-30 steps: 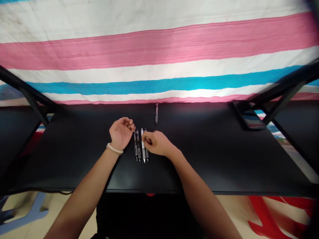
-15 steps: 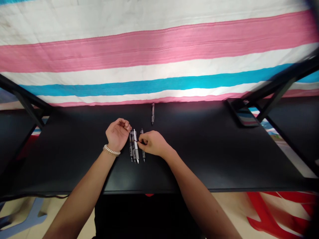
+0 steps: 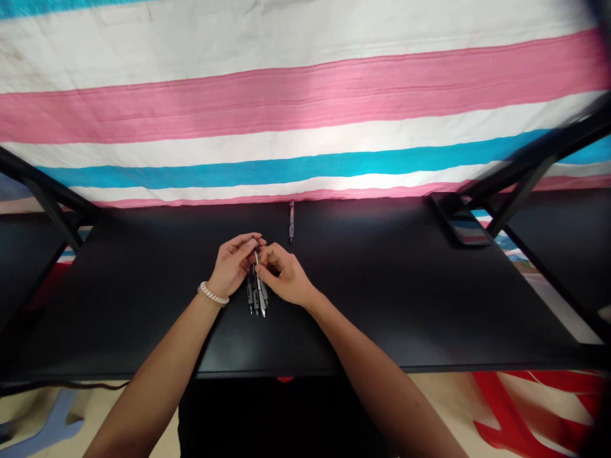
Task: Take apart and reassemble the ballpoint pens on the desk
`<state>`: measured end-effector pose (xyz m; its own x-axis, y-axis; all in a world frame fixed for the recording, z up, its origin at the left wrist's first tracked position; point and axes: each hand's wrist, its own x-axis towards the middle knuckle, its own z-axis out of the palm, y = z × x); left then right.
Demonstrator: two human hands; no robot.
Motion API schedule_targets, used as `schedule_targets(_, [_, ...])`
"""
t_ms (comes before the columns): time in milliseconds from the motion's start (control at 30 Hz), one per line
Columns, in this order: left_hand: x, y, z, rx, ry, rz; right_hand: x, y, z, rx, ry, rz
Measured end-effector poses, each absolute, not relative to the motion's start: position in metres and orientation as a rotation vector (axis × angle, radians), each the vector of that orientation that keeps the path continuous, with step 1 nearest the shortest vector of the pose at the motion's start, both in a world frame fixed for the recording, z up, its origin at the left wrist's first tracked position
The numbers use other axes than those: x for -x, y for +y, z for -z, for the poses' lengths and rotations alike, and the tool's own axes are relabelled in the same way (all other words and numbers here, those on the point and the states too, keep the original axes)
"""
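Snugly, the pens (image 3: 258, 292) sit gripped between left hand (image 3: 233, 264) and right hand (image 3: 284, 273).

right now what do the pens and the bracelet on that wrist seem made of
The pens look like glossy plastic, from their smooth grey and black barrels, with metal-looking tips, though they show small. The bracelet looks like pale plastic, maybe beads or a coil, from its whitish sheen; it's too small to be sure.
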<state>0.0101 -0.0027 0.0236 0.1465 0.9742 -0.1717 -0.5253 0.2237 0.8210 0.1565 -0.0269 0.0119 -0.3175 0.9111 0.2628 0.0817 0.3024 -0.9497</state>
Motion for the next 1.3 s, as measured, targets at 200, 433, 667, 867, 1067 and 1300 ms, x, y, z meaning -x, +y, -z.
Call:
schedule_targets(200, [-0.009,-0.001,-0.019,-0.629,0.829,-1.357,-0.155,-0.023,-0.006,0.963,-1.504,-1.307])
schedule_targets(433, [-0.006,0.005,-0.014,-0.537,0.863,-1.51,-0.158,-0.02,-0.006,1.086,-1.747,-1.113])
schedule_targets(667, [-0.009,0.007,-0.008,-0.468,0.948,-1.572,-0.154,-0.021,0.005,1.114,-1.702,-0.565])
schedule_targets(867, [-0.006,0.01,-0.005,-0.48,0.95,-1.606,-0.154,-0.019,0.004,1.084,-1.564,-0.826])
schedule_targets(1067, [-0.006,0.011,-0.006,-0.442,0.945,-1.628,-0.156,-0.019,-0.001,1.034,-1.475,-0.907])
schedule_targets(1300, [-0.005,0.011,-0.006,-0.418,0.943,-1.653,-0.157,-0.019,-0.002,0.999,-1.474,-0.887])
